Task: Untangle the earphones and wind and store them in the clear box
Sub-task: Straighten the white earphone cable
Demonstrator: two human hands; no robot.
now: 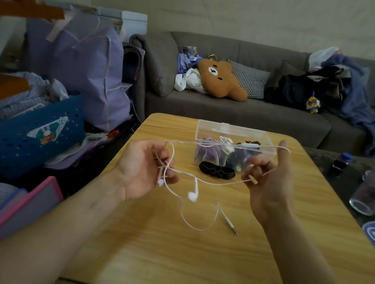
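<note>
— What did the hands hold above the table (170, 255)?

— The left hand (146, 170) pinched a knot of the white earphones (193, 195), one bud dangling free. The right hand (268, 180) gripped the cord, which ran over its raised thumb, the plug (231, 226) resting on the wood.

— And the clear box (235, 144)?

— It stood open just behind. Judged best: keep the cord slack, tease the loops apart, feed the loose bud through, never tug.

White earphones (192, 195) hang over the light yellow wood-grain table (170, 255). Beyond the table, on the grey sofa (231, 114), lie a brown bear cushion (221, 78) and a black-and-white checked pillow (248, 77).
</note>
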